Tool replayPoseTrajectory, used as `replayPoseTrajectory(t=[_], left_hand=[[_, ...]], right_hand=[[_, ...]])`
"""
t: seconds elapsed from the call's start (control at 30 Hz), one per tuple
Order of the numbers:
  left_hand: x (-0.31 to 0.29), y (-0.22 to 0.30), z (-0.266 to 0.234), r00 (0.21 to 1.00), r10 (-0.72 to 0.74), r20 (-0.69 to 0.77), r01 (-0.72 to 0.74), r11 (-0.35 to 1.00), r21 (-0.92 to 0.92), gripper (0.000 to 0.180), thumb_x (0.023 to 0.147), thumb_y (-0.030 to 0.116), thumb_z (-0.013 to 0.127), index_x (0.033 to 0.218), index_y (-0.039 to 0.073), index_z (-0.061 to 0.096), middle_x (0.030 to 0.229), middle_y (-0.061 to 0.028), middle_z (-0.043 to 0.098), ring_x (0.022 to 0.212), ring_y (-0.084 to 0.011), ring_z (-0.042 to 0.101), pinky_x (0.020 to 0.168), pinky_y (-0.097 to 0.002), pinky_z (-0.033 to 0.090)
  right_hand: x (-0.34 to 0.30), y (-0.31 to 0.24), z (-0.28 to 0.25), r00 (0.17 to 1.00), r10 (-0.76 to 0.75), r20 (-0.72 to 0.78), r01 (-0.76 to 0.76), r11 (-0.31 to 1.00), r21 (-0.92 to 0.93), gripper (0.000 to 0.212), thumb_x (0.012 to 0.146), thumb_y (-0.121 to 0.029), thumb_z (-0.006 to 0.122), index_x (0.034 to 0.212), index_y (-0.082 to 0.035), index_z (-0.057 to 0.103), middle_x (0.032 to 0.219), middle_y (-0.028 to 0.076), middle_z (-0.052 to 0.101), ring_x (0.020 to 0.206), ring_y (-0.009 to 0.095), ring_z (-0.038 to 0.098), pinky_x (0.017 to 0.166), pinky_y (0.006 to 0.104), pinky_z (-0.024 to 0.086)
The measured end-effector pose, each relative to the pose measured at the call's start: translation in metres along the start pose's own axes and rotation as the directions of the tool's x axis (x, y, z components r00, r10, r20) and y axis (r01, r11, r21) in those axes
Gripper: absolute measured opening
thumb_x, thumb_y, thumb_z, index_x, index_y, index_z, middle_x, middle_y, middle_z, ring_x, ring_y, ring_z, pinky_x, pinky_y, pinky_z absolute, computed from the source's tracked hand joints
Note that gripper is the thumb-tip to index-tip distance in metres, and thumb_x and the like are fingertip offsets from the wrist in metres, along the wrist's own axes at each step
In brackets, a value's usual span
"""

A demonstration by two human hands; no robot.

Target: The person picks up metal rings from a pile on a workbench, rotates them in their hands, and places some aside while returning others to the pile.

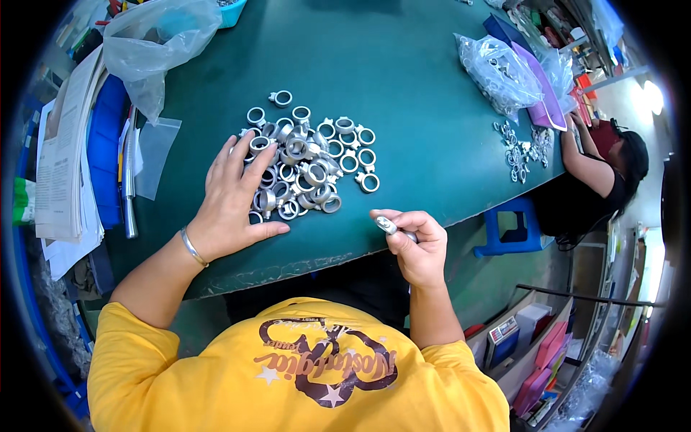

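A heap of grey metal rings [315,173], each with a small lug on its side, lies on the green table [403,79]. My left hand [234,191], a bangle on its wrist, rests at the left side of the heap. Its fingers are spread and touch the outer rings; the thumb lies on the table. Near the table's front edge, to the right of the heap, my right hand [417,245] pinches a metal ring [386,225] between thumb and fingers. That ring is seen edge-on, and the fingers cover part of it.
Papers [68,144], a blue tray [108,151] and a clear plastic bag [155,50] line the left side. At the right are a bag of metal parts [500,72], a purple bin [543,93] and loose small parts [520,155]. Another person [601,173] sits beyond a blue stool [511,229].
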State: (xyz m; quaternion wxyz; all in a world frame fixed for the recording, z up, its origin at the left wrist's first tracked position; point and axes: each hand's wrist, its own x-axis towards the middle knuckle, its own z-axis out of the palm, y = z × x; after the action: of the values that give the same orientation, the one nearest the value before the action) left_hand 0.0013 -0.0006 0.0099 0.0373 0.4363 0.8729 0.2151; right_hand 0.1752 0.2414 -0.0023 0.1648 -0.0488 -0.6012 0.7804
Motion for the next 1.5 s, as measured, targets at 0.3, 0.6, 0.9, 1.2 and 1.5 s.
replayPoseTrajectory(t=[0.3,0.6,0.9,1.2,1.5], left_hand=[[0.0,0.003,-0.001,1.0,-0.016,0.013,0.016,1.0,0.002,0.104,0.061,0.04,0.084,0.145,0.018,0.025,0.147,-0.0219,0.019,0.136,-0.0444,0.017,0.109,-0.0535,0.02],[0.0,0.001,0.001,1.0,-0.014,0.005,0.014,1.0,0.006,0.105,0.061,0.041,0.084,0.145,0.019,0.025,0.147,-0.0214,0.019,0.137,-0.0429,0.017,0.11,-0.0528,0.02],[0.0,0.001,0.0,1.0,-0.018,0.011,0.018,1.0,0.008,0.105,0.06,0.039,0.084,0.144,0.016,0.027,0.149,-0.0196,0.017,0.138,-0.0415,0.017,0.111,-0.05,0.02],[-0.002,-0.002,0.002,1.0,-0.002,-0.014,0.002,1.0,-0.02,0.104,0.059,0.037,0.085,0.144,0.017,0.027,0.148,-0.0203,0.019,0.136,-0.0435,0.018,0.11,-0.0518,0.021],[-0.001,-0.001,0.001,1.0,0.0,-0.011,0.0,1.0,-0.012,0.105,0.059,0.038,0.085,0.144,0.018,0.027,0.147,-0.0203,0.019,0.136,-0.0437,0.018,0.109,-0.0525,0.021]], right_hand=[[0.006,-0.009,0.008,0.92,0.384,-0.082,-0.326,0.863,0.387,0.015,0.093,-0.009,0.052,0.103,-0.001,0.06,0.074,0.015,0.064,0.042,0.007,0.038,0.038,0.018,0.026],[0.004,-0.006,0.0,0.906,0.423,-0.025,-0.362,0.804,0.472,0.015,0.09,-0.005,0.051,0.102,0.0,0.058,0.078,0.016,0.063,0.046,0.009,0.043,0.038,0.0176,0.028],[0.046,-0.007,0.012,0.973,-0.228,0.024,0.149,0.55,-0.822,0.007,0.08,-0.002,0.068,0.086,-0.003,0.065,0.073,0.008,0.061,0.061,0.017,0.059,0.052,0.026,0.046],[0.036,-0.006,0.009,0.993,-0.097,0.068,0.115,0.64,-0.76,0.016,0.069,-0.004,0.078,0.078,-0.002,0.065,0.075,0.007,0.062,0.063,0.015,0.057,0.055,0.0265,0.044],[0.018,-0.006,0.006,0.994,-0.108,-0.004,0.09,0.845,-0.527,0.015,0.069,0.004,0.077,0.079,0.002,0.065,0.077,0.01,0.066,0.066,0.014,0.06,0.057,0.0232,0.047]])
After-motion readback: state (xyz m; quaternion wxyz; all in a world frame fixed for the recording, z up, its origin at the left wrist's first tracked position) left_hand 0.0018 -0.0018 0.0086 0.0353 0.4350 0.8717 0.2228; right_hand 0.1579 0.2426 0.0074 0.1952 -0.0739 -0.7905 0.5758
